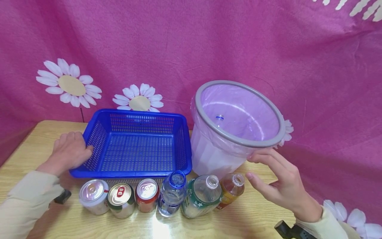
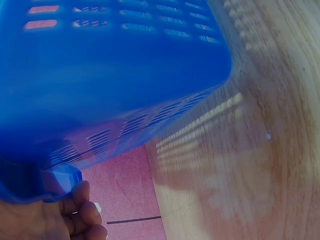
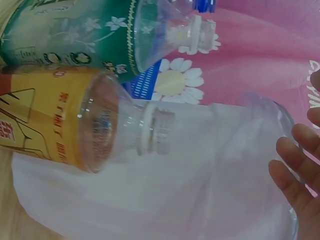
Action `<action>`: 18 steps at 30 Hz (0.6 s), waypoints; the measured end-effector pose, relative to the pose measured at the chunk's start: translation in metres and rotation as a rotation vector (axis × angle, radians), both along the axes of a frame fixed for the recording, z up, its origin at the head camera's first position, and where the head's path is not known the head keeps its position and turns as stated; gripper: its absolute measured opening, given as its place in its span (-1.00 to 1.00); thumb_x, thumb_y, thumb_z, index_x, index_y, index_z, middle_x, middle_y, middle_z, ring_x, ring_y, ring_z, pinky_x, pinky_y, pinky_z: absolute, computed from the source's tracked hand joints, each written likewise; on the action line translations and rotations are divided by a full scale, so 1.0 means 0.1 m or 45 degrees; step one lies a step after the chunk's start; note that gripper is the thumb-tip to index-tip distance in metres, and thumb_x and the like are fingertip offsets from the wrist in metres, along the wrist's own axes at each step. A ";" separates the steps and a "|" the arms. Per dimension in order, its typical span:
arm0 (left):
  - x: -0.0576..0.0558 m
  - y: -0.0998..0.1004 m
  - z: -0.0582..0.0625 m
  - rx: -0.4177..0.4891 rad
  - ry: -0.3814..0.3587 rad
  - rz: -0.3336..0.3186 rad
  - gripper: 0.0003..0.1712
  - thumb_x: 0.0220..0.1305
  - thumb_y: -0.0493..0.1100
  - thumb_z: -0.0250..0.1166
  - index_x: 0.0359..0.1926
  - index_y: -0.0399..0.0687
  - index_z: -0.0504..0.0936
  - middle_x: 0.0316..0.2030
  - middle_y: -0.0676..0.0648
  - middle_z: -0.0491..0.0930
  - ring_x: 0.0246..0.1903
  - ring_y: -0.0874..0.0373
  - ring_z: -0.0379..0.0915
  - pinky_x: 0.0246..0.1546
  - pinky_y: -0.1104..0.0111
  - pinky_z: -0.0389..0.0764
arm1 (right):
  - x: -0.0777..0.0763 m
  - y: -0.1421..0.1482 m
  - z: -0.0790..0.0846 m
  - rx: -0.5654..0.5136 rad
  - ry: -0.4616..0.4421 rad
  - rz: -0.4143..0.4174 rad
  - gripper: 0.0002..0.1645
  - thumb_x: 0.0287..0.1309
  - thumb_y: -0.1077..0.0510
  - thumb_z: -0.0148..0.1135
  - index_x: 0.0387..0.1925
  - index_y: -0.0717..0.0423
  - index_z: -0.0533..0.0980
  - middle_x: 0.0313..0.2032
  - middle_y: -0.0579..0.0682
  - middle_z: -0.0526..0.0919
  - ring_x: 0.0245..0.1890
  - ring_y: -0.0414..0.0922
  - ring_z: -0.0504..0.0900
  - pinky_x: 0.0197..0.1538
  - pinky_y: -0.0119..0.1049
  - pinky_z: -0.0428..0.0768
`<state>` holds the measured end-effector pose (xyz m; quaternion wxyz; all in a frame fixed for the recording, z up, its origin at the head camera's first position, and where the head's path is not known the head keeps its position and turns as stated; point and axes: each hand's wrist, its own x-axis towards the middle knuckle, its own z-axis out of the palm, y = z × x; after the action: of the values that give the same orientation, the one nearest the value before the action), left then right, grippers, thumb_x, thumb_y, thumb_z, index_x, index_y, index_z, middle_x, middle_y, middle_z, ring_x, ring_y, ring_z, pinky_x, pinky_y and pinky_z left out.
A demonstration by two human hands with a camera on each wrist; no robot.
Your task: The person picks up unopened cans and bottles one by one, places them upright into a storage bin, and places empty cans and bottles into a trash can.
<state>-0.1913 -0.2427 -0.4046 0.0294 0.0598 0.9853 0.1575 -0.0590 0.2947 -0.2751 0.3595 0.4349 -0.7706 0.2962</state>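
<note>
My left hand (image 1: 70, 151) grips the left rim of an empty blue plastic basket (image 1: 134, 174); in the left wrist view, curled fingers (image 2: 80, 192) show at the rim. My right hand (image 1: 280, 182) has loosely bent, spread fingers just below the grey rim of a white bin (image 1: 209, 156) lined with a clear bag. Whether its fingertips touch the bin I cannot tell. An uncapped bottle with a yellow label (image 1: 231, 190) stands left of that hand. Inside the bin, a clear bottle neck with a blue ring (image 1: 220, 117) shows.
Along the front stand a cup with a foil lid (image 1: 94, 196), a green-and-gold can (image 1: 120, 200), a red can (image 1: 147, 196), a clear bottle with a blue neck (image 1: 173, 196) and a green-labelled bottle (image 1: 201, 196). Behind the wooden table (image 1: 128, 229) hangs a pink flowered cloth (image 1: 167, 49).
</note>
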 end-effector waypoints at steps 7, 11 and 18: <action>-0.01 -0.01 -0.01 0.001 0.012 -0.001 -0.49 0.39 -0.01 0.07 -0.18 -0.52 0.33 -0.30 -0.38 0.32 -0.19 -0.33 0.24 -0.28 0.08 0.24 | -0.04 -0.02 -0.13 0.030 -0.012 0.010 -0.51 0.38 -0.03 0.30 -0.27 0.43 0.62 -0.28 0.17 0.67 -0.12 -0.18 0.63 0.20 -0.59 0.49; -0.01 -0.02 -0.03 0.005 0.012 -0.002 -0.50 0.38 -0.01 0.08 -0.19 -0.50 0.33 -0.31 -0.37 0.32 -0.21 -0.30 0.23 -0.29 0.10 0.22 | -0.06 -0.02 -0.22 0.029 -0.032 0.008 -0.50 0.37 -0.04 0.31 -0.28 0.43 0.62 -0.27 0.16 0.68 -0.08 -0.21 0.62 0.21 -0.58 0.48; -0.01 -0.01 -0.04 0.000 0.026 -0.007 -0.51 0.39 -0.01 0.07 -0.21 -0.49 0.33 -0.32 -0.35 0.31 -0.22 -0.29 0.23 -0.30 0.11 0.23 | -0.10 0.04 -0.43 0.042 -0.102 -0.031 -0.49 0.37 -0.09 0.30 -0.19 0.37 0.64 -0.22 0.13 0.70 0.00 -0.28 0.62 0.24 -0.59 0.46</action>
<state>-0.1924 -0.2436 -0.4083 0.0197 0.0641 0.9854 0.1567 -0.0695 0.2992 -0.3179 0.3247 0.4192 -0.7945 0.2961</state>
